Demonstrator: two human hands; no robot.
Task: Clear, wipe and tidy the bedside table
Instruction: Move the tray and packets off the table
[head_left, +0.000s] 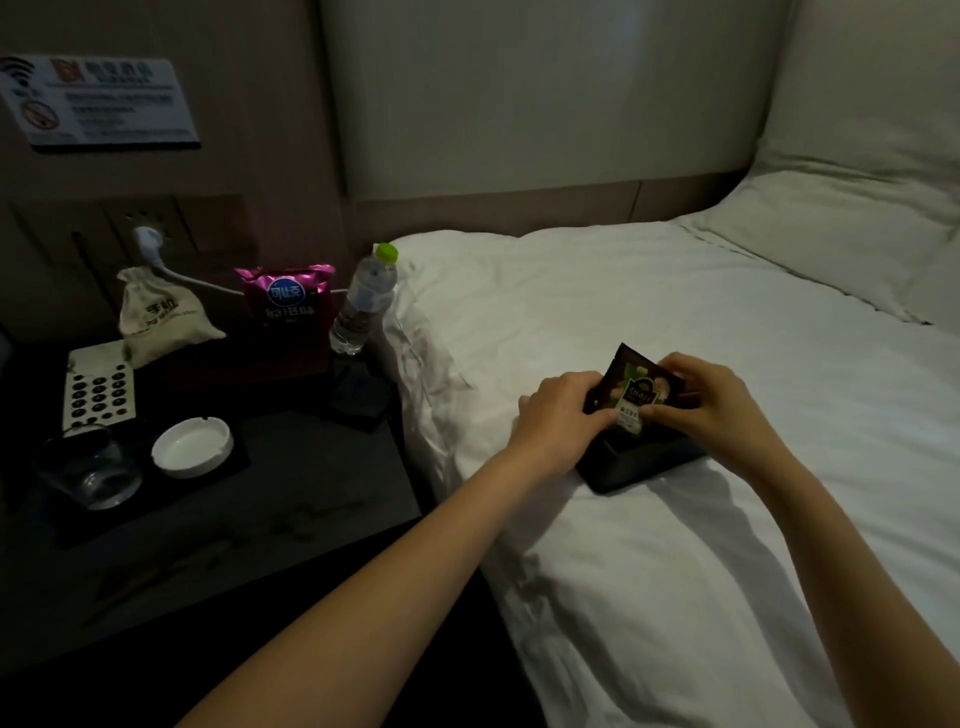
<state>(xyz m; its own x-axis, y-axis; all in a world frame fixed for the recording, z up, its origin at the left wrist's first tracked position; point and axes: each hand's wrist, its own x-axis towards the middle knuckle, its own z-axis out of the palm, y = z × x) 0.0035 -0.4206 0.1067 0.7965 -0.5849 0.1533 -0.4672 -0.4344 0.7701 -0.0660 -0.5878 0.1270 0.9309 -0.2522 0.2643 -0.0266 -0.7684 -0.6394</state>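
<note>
On the white bed (675, 545) lies a small black tray (634, 467). A dark tea sachet (636, 387) stands in it, and both hands pinch it: my left hand (558, 421) at its lower left, my right hand (711, 400) at its right edge. To the left is the dark bedside table (291, 499). It carries a white ashtray (191, 447), a drinking glass (91, 470), a remote control (98, 389), a cloth pouch (158, 317), a pink snack bag (288, 299), a water bottle (366, 299) with a green cap, and a dark flat thing (361, 397).
A white plug (148, 239) sits in the wall socket behind the table, and its cable runs right behind the snack bag. A notice card (98, 104) hangs on the wall. Pillows (841, 234) lie at the bed's far right.
</note>
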